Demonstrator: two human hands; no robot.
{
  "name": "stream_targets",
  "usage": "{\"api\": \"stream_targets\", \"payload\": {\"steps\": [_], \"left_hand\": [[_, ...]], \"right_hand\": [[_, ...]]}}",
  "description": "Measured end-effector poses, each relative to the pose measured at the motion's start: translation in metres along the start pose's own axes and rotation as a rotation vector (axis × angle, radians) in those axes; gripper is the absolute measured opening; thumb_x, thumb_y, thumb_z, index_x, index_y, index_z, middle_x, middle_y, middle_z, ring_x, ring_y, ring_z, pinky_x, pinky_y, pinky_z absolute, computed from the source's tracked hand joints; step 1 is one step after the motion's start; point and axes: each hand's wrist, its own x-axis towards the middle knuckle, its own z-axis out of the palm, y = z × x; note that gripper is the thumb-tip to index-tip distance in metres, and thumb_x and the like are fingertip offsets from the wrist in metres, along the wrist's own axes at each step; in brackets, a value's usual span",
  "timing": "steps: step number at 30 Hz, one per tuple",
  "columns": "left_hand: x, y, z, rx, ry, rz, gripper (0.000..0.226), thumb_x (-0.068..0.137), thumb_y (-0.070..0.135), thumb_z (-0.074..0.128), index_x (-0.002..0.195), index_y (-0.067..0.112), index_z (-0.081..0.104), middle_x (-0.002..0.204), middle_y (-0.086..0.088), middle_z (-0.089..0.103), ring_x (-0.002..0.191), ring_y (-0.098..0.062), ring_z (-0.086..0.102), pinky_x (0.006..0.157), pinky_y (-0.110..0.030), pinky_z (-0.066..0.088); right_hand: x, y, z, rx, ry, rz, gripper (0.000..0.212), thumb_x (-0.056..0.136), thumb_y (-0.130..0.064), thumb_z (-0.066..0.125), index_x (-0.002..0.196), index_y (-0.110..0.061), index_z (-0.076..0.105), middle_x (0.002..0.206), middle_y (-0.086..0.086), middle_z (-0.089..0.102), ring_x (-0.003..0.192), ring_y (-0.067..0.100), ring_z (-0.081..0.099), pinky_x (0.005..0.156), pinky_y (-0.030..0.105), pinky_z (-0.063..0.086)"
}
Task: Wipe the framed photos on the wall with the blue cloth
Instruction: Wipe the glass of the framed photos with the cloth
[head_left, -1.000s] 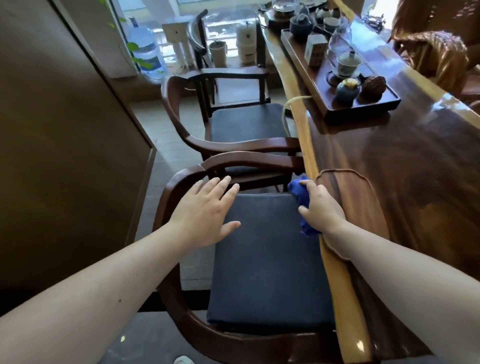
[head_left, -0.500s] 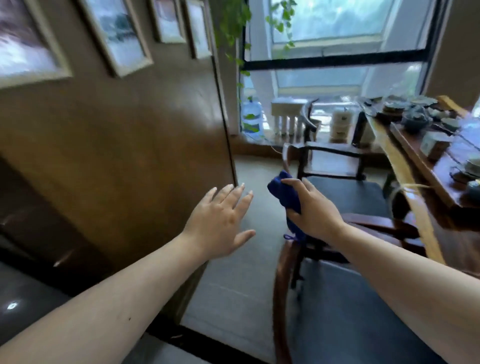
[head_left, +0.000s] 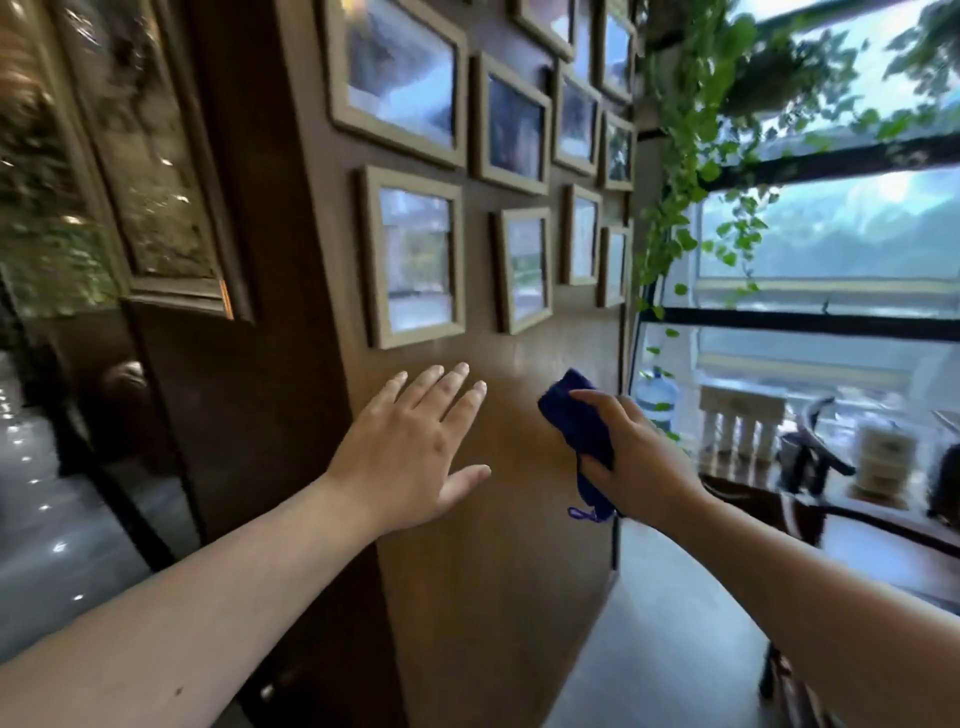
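Note:
Several framed photos in pale wooden frames hang on the brown wooden wall (head_left: 493, 519); the nearest lower framed photo (head_left: 415, 257) is just above my hands, with another framed photo (head_left: 524, 270) to its right. My right hand (head_left: 634, 462) grips the bunched blue cloth (head_left: 576, 421), held in the air below the frames and apart from them. My left hand (head_left: 415, 452) is open, fingers spread, hovering in front of the bare wall under the nearest frame.
A dark glass-panelled door (head_left: 150, 156) stands to the left of the photo wall. Trailing green vines (head_left: 691, 171) hang by the window at right. Below the window are a water bottle (head_left: 657, 397), a chair (head_left: 810, 457) and a table edge.
The view has swung up and left from the chair and table to the photo wall. Both hands have risen with it, the right one still holding the cloth.

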Motion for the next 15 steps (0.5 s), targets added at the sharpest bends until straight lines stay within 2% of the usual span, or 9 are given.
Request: {"api": "stream_targets", "payload": {"steps": [5,9,13,15], "left_hand": [[0.01,-0.065,-0.024,0.074,0.039,-0.096,0.082,0.087,0.068,0.03,0.15,0.016,0.02,0.159,-0.011,0.025,0.145,-0.028,0.023,0.116,-0.049,0.027],[0.027,-0.105,-0.04,0.128,0.066,-0.149,0.082,0.087,0.067,0.035,0.15,0.017,0.019,0.159,-0.011,0.023,0.145,-0.028,0.022,0.117,-0.048,0.025],[0.051,-0.133,-0.052,0.185,0.09,-0.176,0.084,0.087,0.067,0.037,0.151,0.017,0.016,0.16,-0.01,0.02,0.146,-0.027,0.019,0.118,-0.048,0.023],[0.066,-0.141,-0.054,0.228,0.105,-0.182,0.083,0.087,0.067,0.035,0.151,0.017,0.015,0.161,-0.01,0.019,0.147,-0.026,0.019,0.118,-0.047,0.022]], "right_hand": [[0.071,-0.041,0.006,0.023,0.054,-0.104,0.064,0.081,-0.027,0.06,0.135,-0.038,0.027,0.123,-0.003,0.046,0.094,0.021,0.056,0.063,0.036,0.05],[0.122,-0.065,0.008,0.057,0.122,-0.186,0.062,0.082,-0.025,0.06,0.134,-0.037,0.028,0.126,-0.002,0.043,0.094,0.023,0.056,0.066,0.042,0.052],[0.173,-0.08,0.009,0.067,0.192,-0.265,0.062,0.083,-0.024,0.06,0.135,-0.035,0.028,0.126,-0.001,0.044,0.091,0.019,0.055,0.062,0.035,0.051],[0.198,-0.084,0.008,0.082,0.224,-0.305,0.063,0.083,-0.024,0.06,0.136,-0.034,0.028,0.125,0.0,0.045,0.093,0.02,0.055,0.066,0.036,0.053]]}}
